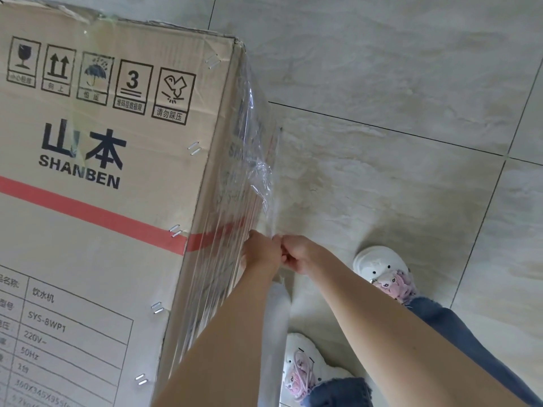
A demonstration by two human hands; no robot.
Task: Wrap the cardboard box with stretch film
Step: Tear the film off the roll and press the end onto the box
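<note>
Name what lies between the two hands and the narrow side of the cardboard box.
In the head view, a sheet of clear stretch film lies there, stretched over the cardboard box. The left hand and right hand pinch its loose edge beside the box corner.

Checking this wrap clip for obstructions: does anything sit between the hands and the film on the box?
Nothing visible does. The left hand and right hand are fisted together on the stretch film at the cardboard box edge.
</note>
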